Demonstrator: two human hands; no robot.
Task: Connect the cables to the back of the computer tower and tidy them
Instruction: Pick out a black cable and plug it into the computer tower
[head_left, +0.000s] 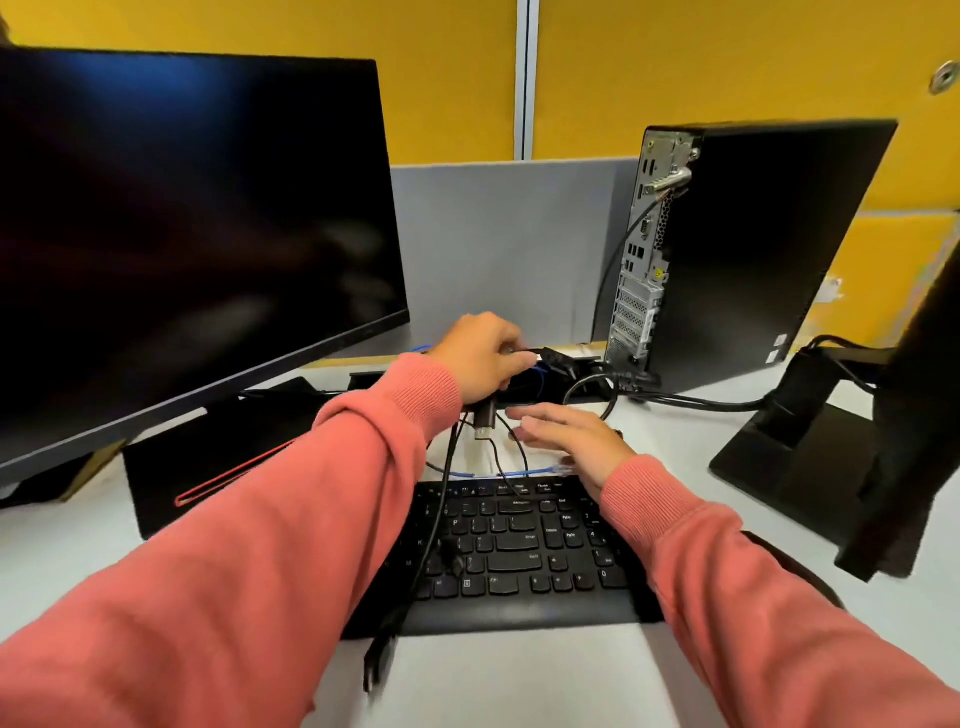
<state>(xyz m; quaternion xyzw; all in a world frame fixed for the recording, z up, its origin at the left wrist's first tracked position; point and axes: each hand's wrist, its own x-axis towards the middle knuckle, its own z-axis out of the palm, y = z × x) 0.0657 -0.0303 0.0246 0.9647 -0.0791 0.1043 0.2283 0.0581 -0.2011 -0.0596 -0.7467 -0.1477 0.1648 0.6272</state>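
Yellow wall panels (727, 62) fill the upper part of the frame, and a thin white vertical strip (525, 78) divides them near the top centre. On the upper right panel there is a small round metal fitting (943, 77). Below, in the centre, a grey partition screen (498, 249) stands at the back edge of the desk (675, 447), whose surface is pale, almost white. The light is even and soft, with faint reflections only.

Black computer tower (753, 249) upright, rear ports exposed, tangled cables (597, 389) beside
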